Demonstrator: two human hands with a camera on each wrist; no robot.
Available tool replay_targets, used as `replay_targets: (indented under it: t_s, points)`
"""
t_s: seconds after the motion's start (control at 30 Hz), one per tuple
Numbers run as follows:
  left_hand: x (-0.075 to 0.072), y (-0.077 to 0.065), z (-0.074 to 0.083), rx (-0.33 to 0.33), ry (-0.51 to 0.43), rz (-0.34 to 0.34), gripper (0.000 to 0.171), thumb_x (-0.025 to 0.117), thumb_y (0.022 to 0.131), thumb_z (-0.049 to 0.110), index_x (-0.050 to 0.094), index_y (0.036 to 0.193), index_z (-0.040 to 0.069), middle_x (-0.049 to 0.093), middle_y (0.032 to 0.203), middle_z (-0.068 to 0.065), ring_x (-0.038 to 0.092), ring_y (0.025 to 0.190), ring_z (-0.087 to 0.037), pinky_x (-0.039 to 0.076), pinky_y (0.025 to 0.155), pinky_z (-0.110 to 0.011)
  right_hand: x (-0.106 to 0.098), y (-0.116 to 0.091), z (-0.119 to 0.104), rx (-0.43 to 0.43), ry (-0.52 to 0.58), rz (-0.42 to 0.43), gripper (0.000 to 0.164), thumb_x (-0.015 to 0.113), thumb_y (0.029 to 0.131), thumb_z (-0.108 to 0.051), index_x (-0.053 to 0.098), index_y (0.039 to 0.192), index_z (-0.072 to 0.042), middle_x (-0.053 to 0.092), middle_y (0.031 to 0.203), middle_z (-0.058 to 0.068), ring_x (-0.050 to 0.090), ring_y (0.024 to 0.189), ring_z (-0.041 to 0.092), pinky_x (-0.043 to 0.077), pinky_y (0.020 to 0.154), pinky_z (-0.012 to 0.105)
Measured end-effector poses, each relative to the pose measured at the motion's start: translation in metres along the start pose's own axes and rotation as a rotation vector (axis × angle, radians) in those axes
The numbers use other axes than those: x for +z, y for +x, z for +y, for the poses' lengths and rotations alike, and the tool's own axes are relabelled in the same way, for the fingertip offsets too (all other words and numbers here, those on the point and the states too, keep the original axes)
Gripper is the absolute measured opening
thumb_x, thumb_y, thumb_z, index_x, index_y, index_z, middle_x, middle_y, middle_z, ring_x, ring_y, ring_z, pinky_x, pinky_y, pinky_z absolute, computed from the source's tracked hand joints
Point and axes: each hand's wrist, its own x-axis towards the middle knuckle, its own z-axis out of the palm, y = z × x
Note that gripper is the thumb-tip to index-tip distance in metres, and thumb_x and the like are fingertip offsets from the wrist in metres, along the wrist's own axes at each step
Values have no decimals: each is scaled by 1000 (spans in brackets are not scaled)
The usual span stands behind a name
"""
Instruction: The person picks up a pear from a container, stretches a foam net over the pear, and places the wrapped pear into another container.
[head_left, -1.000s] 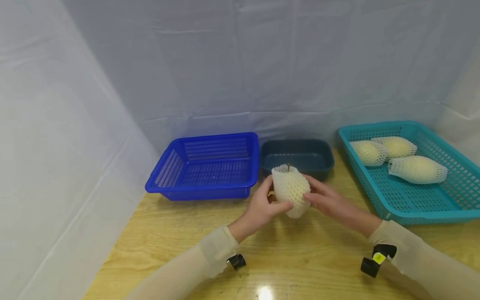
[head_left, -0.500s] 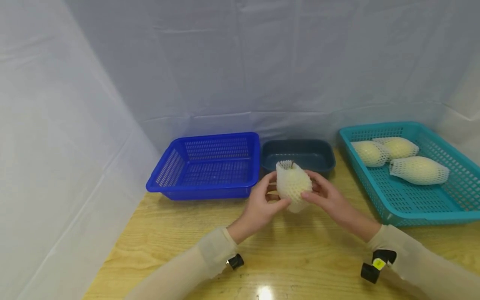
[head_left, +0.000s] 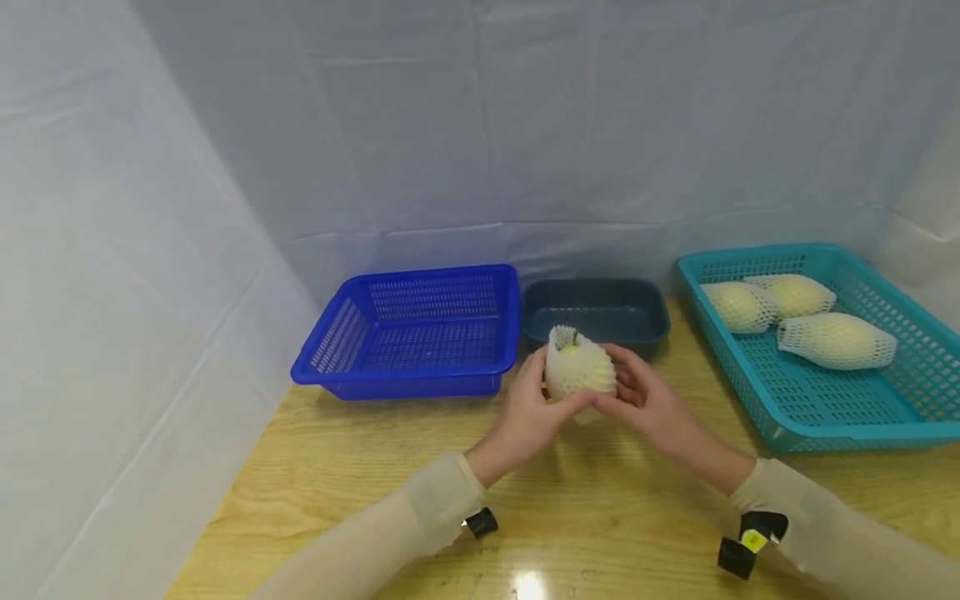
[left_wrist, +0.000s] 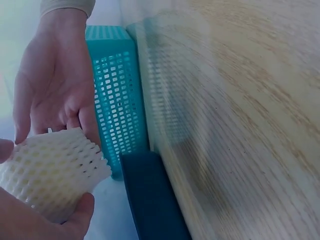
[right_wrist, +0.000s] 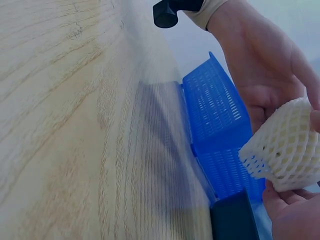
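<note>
Both hands hold a pale yellow-green fruit (head_left: 579, 372) in a white foam net sleeve, raised above the wooden table. A thin dark stem shows at the sleeve's upper opening. My left hand (head_left: 525, 414) grips the left side, its thumb across the front. My right hand (head_left: 658, 410) holds the right side, and the two thumbs meet at the near side. In the left wrist view the foam net (left_wrist: 50, 172) sits between the fingers of both hands. The right wrist view shows the narrow end of the net (right_wrist: 265, 157) jutting below the hands.
A blue basket (head_left: 420, 385) stands back left, with a dark teal tub (head_left: 660, 321) beside it. At the right, a turquoise basket (head_left: 817, 433) contains three netted fruits (head_left: 838, 340). The table (head_left: 375, 517) meets white sheeting (head_left: 480, 125) at the back and left.
The fruit has tilted and dropped slightly toward the hands, showing its yellow-green top and stem. The thumbs have come together in front. Baskets and tub stay put.
</note>
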Motion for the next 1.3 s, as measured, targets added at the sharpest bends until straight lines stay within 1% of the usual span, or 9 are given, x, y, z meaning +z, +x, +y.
replay_targets:
  t_s: [0.17, 0.37, 0.43, 0.63, 0.77, 0.93, 1.1, 1.2, 1.3]
  points:
    - [-2, 0, -1, 28, -63, 1, 64, 73, 92, 26, 43, 147, 11, 57, 129, -9, 59, 108, -17, 56, 86, -30, -2, -1, 0, -29, -6, 6, 56, 54, 104, -10, 30, 154, -2, 49, 142, 25, 58, 117, -1, 53, 91, 20]
    - [-5, -1, 0, 38, -90, 5, 62, 72, 90, 17, 45, 145, 4, 60, 124, -17, 59, 106, -20, 56, 84, -27, -7, -1, -1, -12, -4, -5, 51, 49, 107, -16, 33, 153, -2, 60, 129, -3, 59, 115, 3, 52, 91, 22]
    - [-6, -1, -1, 40, -112, -6, 63, 71, 89, 14, 43, 145, 2, 59, 126, -20, 59, 109, -22, 57, 87, -28, -8, 0, -1, -4, 0, -28, 54, 50, 106, -16, 30, 155, -2, 59, 130, 0, 60, 114, 4, 53, 91, 23]
    - [-9, -2, -3, 38, -192, -77, 67, 67, 90, 12, 38, 149, 3, 54, 134, -22, 55, 119, -26, 55, 97, -36, -11, 0, -1, 49, 58, -156, 63, 49, 107, -15, 17, 160, -6, 42, 146, 29, 59, 118, 7, 53, 94, 28]
    - [-11, -2, -6, 49, -233, -93, 63, 67, 89, 12, 40, 146, 3, 52, 136, -20, 53, 120, -22, 53, 98, -35, -10, -1, -5, 69, 86, -195, 65, 50, 105, -15, 17, 160, -6, 36, 151, 29, 58, 122, 8, 53, 95, 28]
    - [-11, -2, -7, 55, -257, -76, 59, 68, 90, 10, 42, 143, 2, 53, 137, -19, 53, 121, -21, 53, 97, -36, -8, -2, -7, 72, 60, -155, 66, 55, 104, -16, 21, 160, -7, 40, 149, 26, 58, 120, 11, 54, 94, 29]
    - [-10, -2, -7, 58, -199, -39, 55, 70, 92, 13, 44, 140, 2, 54, 136, -18, 55, 123, -28, 52, 99, -45, -7, -2, -6, 81, 31, -78, 67, 57, 102, -16, 22, 159, -6, 43, 147, 27, 60, 116, 8, 55, 91, 28]
    - [-8, -3, -6, 57, -164, -34, 56, 68, 95, 16, 43, 143, 3, 54, 136, -17, 56, 123, -30, 53, 98, -42, -5, -1, -4, 86, 35, -28, 68, 60, 101, -14, 23, 158, -6, 45, 143, 28, 61, 113, 5, 56, 88, 27]
    - [-6, -4, -3, 35, -151, -45, 63, 70, 95, 21, 39, 148, 8, 54, 136, -12, 58, 120, -25, 54, 94, -35, -2, -1, -3, 78, 35, 8, 69, 64, 99, -13, 26, 157, -6, 46, 142, 27, 60, 113, 3, 56, 87, 25]
